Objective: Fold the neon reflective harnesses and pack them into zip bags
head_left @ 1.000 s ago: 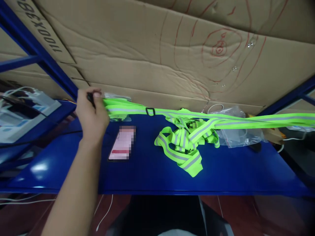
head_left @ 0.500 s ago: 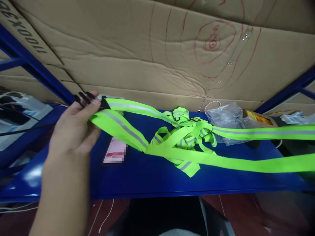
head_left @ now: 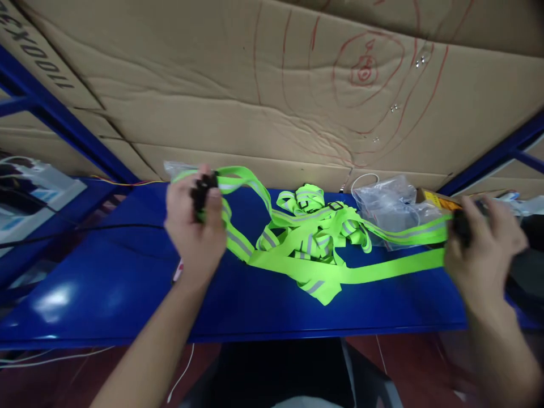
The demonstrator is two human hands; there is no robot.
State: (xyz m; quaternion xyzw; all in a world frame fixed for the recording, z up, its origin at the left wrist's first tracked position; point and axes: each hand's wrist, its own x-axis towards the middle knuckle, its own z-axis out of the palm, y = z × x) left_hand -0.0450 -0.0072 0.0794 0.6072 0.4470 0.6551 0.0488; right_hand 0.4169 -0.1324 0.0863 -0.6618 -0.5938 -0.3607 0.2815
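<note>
A tangle of neon-green reflective straps with grey stripes and black slider buckles lies on the blue tabletop. At the left, my left hand is closed around the black fittings where two strap lengths meet. My right hand, smeared by motion, grips the other end of the straps, where a dark piece shows between the fingers. Between both hands the straps run slightly slack across the pile. The edge of a phone peeks out beside my left wrist, the rest covered by it.
Clear plastic bags and a yellow-labelled box lie at the back right. A white power strip with cables sits at the left. Cardboard walls off the back, and blue metal posts frame the sides.
My left hand has moved right and down, its fingers closing over the fittings. My right hand has come into view at the right with the strap ends, and the straps sag more.
</note>
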